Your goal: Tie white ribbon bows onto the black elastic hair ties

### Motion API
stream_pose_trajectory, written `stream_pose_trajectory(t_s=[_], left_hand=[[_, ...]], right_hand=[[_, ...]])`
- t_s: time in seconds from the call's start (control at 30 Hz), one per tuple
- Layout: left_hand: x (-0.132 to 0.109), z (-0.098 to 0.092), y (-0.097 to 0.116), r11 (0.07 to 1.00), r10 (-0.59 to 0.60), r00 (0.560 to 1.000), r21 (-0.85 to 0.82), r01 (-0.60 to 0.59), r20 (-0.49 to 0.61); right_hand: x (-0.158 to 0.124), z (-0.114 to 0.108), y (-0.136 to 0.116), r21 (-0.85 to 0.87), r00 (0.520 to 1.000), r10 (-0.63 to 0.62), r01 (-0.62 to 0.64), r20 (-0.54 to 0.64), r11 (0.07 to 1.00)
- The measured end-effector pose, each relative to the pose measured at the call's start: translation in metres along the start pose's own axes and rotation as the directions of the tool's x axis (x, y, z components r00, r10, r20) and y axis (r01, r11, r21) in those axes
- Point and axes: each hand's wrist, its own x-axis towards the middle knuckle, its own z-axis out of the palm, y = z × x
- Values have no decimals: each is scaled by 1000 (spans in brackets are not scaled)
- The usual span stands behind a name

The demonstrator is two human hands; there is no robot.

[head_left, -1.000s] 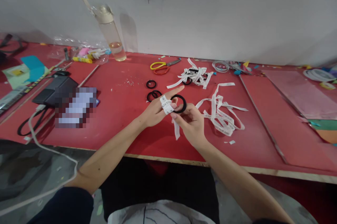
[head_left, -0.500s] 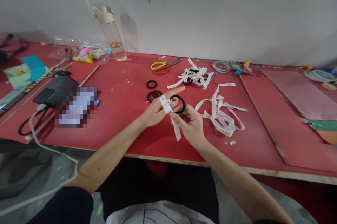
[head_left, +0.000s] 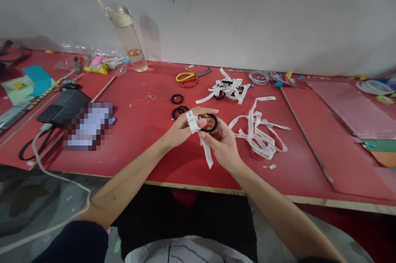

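A white ribbon point(head_left: 207, 156) with dark printed letters loops around the fingers of my left hand point(head_left: 177, 133), its loose tail hanging below. My left thumb presses on the ribbon beside a black hair tie point(head_left: 216, 122), and the index finger reaches over the top of the tie. From the right, my right hand point(head_left: 227, 145) pinches at the hair tie and ribbon with thumb and fingers; its fingertips are partly hidden. Just beyond my left hand, black hair ties point(head_left: 177, 98) lie on the red table point(head_left: 139, 131).
Loose printed ribbon point(head_left: 262, 141) lies right of my hands. Behind it is a pile of ribboned hair ties point(head_left: 232, 90), with yellow-handled scissors point(head_left: 187, 76) nearby. A bottle point(head_left: 131, 44) stands by the wall. At left are a black box-shaped device point(head_left: 63, 106) and a cable point(head_left: 62, 176).
My left index finger has bent down over the hair tie, where before it pointed outward. The hair tie has tilted and looks flatter. My right hand has shifted only slightly.
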Motion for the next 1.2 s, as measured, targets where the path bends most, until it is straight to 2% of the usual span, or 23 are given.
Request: stream_pose_trajectory(t_s=[0.17, 0.33, 0.57, 0.73, 0.87, 1.0, 1.1, 1.2], left_hand=[[0, 2, 1, 992, -43, 999, -114, 46, 27], [0, 4, -1, 982, -36, 998, -186, 44, 43], [-4, 5, -6, 948, -148, 986, -274, 162, 70], [-4, 5, -10, 940, -148, 988, -305, 155, 47], [-3, 3, -7, 976, -129, 991, -178, 123, -22], [-2, 0, -2, 993, -34, 996, 109, 43, -85], [-3, -2, 1, 943, 34, 993, 334, 8, -117], [-4, -5, 4, 853, 108, 985, 522, -20, -137]], right_hand=[[-1, 2, -4, -122, 998, -55, 56, 13, 991], [-1, 2, 1, -225, 994, -109, 104, -9, 969], [0, 4, 1, -230, 994, -107, 109, 20, 967], [-1, 5, 0, -226, 992, -118, 124, 41, 966], [-3, 6, -3, -254, 992, -111, 122, 57, 959], [-3, 5, -5, -253, 994, -35, 61, 107, 966], [-3, 3, -6, -210, 982, 29, 11, 185, 978], [-3, 2, -6, -135, 950, 66, -26, 304, 991]])
